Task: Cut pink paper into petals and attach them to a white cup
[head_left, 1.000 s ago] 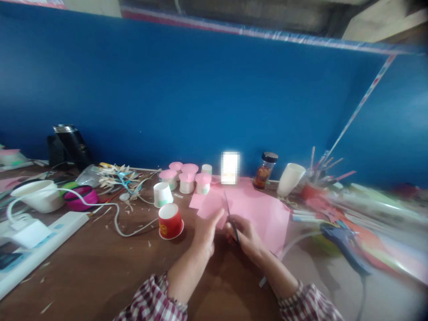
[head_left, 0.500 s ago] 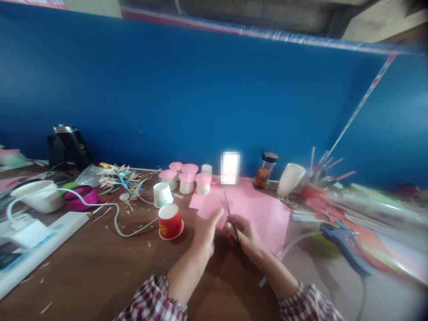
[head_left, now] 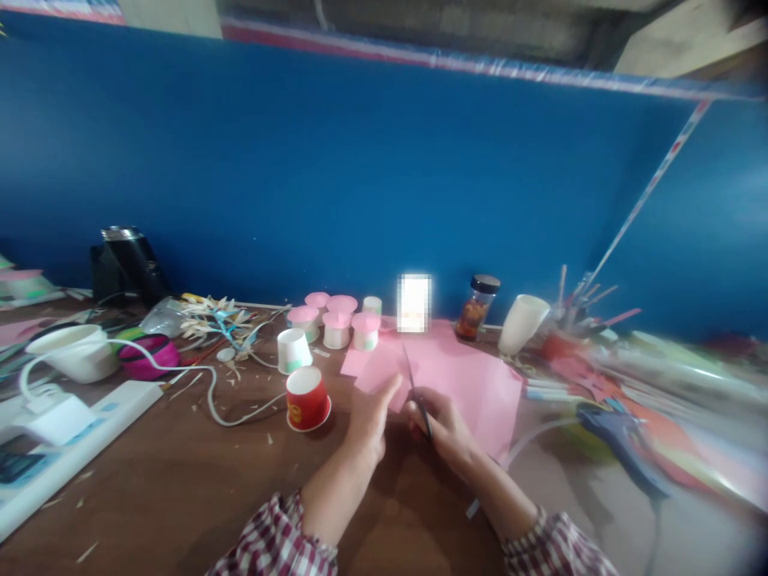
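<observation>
My left hand (head_left: 368,416) pinches the near edge of a small pink paper piece (head_left: 378,372) held just above the brown table (head_left: 180,472). My right hand (head_left: 441,424) is closed around the handles of dark scissors (head_left: 414,384), whose blades point up and away into the pink paper. A larger pink sheet (head_left: 474,384) lies flat behind and to the right of both hands. A red paper cup (head_left: 306,398) stands upside down just left of my left hand.
Several pink-topped small cups (head_left: 336,316) and a white cup (head_left: 292,350) stand behind. A glass jar (head_left: 477,306), a tilted white cup (head_left: 521,324), a blue glue gun (head_left: 624,448), a white power strip (head_left: 66,436) with cable, a bowl (head_left: 75,352) and scraps lie around.
Both hands hold the same pose; only the view has shifted very slightly.
</observation>
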Tool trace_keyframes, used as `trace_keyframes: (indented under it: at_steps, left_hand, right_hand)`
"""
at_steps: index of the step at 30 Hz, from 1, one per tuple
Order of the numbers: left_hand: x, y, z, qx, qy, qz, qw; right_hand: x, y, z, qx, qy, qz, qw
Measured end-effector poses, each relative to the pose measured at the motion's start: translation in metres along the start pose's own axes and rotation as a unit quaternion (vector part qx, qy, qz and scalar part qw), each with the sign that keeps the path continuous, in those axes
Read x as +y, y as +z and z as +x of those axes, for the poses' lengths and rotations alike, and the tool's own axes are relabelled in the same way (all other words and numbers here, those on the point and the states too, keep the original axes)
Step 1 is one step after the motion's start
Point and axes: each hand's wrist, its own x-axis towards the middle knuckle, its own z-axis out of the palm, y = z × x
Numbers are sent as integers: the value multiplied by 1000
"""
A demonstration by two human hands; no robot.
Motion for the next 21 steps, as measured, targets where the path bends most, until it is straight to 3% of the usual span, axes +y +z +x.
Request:
trace_keyframes:
  at_steps: [21]
  left_hand:
    - [-1, -1, 2, 7, 0, 24, 1000]
  right_hand:
    - [1, 0, 1, 2, 18, 6, 1000]
